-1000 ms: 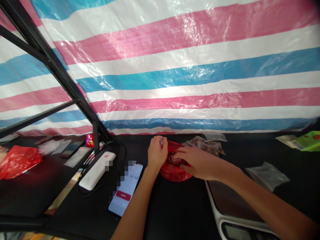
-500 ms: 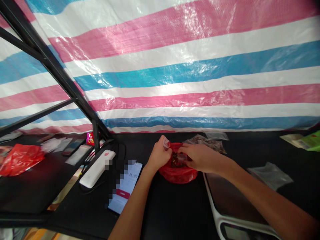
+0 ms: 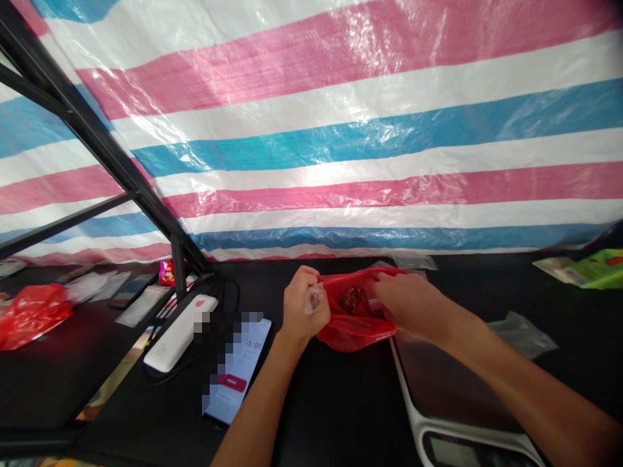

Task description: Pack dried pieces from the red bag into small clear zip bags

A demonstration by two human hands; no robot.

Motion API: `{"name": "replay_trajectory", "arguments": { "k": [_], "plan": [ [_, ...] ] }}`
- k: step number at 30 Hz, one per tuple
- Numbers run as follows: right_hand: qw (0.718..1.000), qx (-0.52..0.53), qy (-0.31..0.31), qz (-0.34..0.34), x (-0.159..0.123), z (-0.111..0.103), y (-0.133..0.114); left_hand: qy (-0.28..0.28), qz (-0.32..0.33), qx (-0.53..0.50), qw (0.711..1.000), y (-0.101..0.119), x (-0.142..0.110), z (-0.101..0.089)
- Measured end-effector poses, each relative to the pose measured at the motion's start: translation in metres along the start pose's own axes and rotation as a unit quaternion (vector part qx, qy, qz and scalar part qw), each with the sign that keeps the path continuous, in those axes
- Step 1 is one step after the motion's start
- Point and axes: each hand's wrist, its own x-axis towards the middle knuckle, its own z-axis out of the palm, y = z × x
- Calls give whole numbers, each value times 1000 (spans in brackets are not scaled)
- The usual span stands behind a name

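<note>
A red plastic bag point(image 3: 357, 334) stands with its mouth stretched wide on the black tabletop. Dark brown, dried-looking bits point(image 3: 354, 300) lie inside it. My left hand point(image 3: 304, 308) is closed around the bag's left rim, and a crumpled piece of clear plastic point(image 3: 314, 298) pokes out of that fist. At the right rim my right hand point(image 3: 413, 299) is closed on the bag, its fingertips partly hidden inside the mouth. Something clear shows by those fingers, too blurred to name.
A kitchen scale point(image 3: 452, 389) sits under my right forearm. Clear bags point(image 3: 523, 334) lie beyond it, with a green packet point(image 3: 601, 269) at far right. To the left are a phone point(image 3: 238, 376), a white power strip point(image 3: 180, 334), a black metal frame point(image 3: 136, 194) and another red bag point(image 3: 36, 314).
My right hand has moved right, from over the bag's contents to its right rim. The mouth is now pulled wider. The view has shifted slightly.
</note>
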Motion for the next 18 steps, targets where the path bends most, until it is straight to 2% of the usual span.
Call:
{"name": "replay_trajectory", "arguments": {
  "k": [2, 4, 6, 10, 15, 18],
  "plan": [
    [1000, -17, -2, 10, -2, -4, -3, 33, 55, 26, 998, 1, -2, 1],
    [999, -30, 11, 14, -3, -7, -6, 100, 103, 52, 988, 3, -1, 1],
    [999, -40, 30, 17, -3, -8, -8, 149, 118, 79, 979, 5, 1, 0],
    [999, -38, 29, 13, -2, -9, -6, 143, 134, 132, 972, 7, 4, -4],
    [996, -38, 72, 18, -3, -8, -4, 201, 156, 152, 955, 7, 0, -5],
    [998, -35, 54, 12, -3, -8, -6, 218, 155, 177, 947, 3, -5, -5]
  ]
}}
